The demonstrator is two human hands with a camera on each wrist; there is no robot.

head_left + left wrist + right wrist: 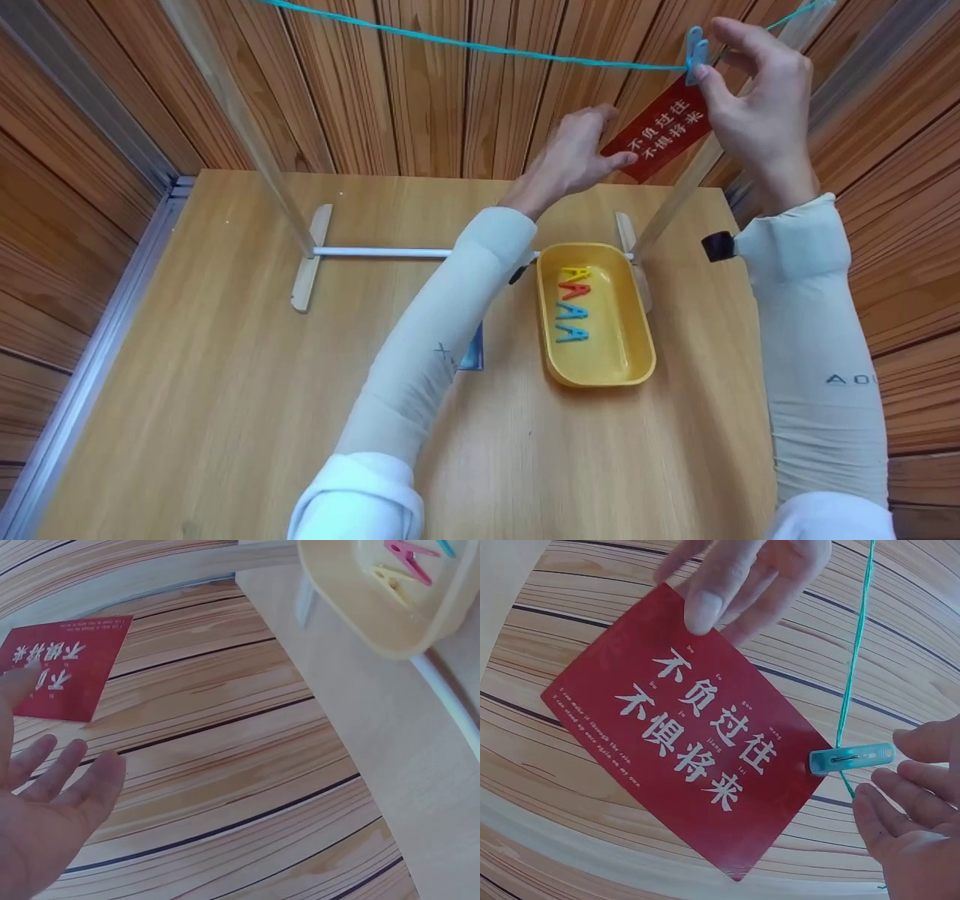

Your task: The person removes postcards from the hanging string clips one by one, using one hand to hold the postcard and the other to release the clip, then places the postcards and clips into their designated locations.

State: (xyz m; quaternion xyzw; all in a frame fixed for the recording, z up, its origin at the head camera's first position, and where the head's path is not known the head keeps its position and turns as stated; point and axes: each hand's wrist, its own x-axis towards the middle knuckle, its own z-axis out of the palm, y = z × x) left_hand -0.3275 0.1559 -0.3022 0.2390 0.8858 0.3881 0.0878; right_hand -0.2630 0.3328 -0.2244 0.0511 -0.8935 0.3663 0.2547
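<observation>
A light blue clothespin (697, 56) sits on the teal line (480, 46) and clips one corner of a red card (682, 742) with white characters. The card hangs tilted from it. My right hand (769, 105) is right at the clothespin, its thumb and fingers spread to either side of the handle end (877, 756). At the card's other end is my left hand (574, 150). Its thumb overlaps the card's edge, while the other fingers (97, 784) stand apart from the card in the left wrist view.
A yellow tray (551, 352) on the table holds yellow, red and blue clothespins (573, 311). Wooden posts (247, 142) on feet, joined by a white rod (382, 253), carry the line. A blue card (472, 352) lies partly hidden under my left sleeve. Wood-patterned walls (420, 112) stand around.
</observation>
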